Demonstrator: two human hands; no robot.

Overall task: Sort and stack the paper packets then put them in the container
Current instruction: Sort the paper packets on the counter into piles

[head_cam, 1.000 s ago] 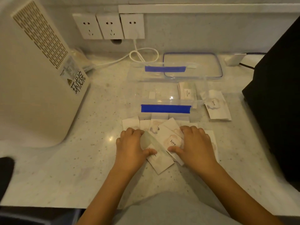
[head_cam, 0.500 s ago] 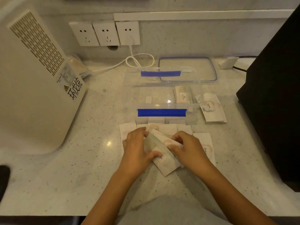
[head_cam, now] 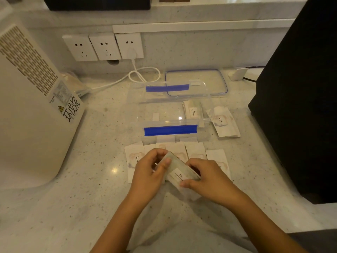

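Note:
My left hand [head_cam: 147, 174] and my right hand [head_cam: 209, 179] together hold a small stack of greenish paper packets [head_cam: 179, 172] just above the counter, label facing up. Under and behind the hands several white "love" packets [head_cam: 135, 157] lie spread in a row. A clear container [head_cam: 171, 114] with blue clips stands behind them, with a greenish packet stack [head_cam: 193, 108] inside at its right end. Another white "love" packet [head_cam: 225, 122] lies just right of the container.
The container's lid [head_cam: 197, 82] lies behind it. A white appliance [head_cam: 31, 106] stands at the left, a black box [head_cam: 300, 88] at the right. Wall sockets [head_cam: 104, 46] and a white cable [head_cam: 144, 74] are at the back of the marble counter [head_cam: 73, 198].
Both hands have lifted from pressing the spread packets and gathered greenish packets into a stack held between them, label now showing. The camera has tilted up slightly.

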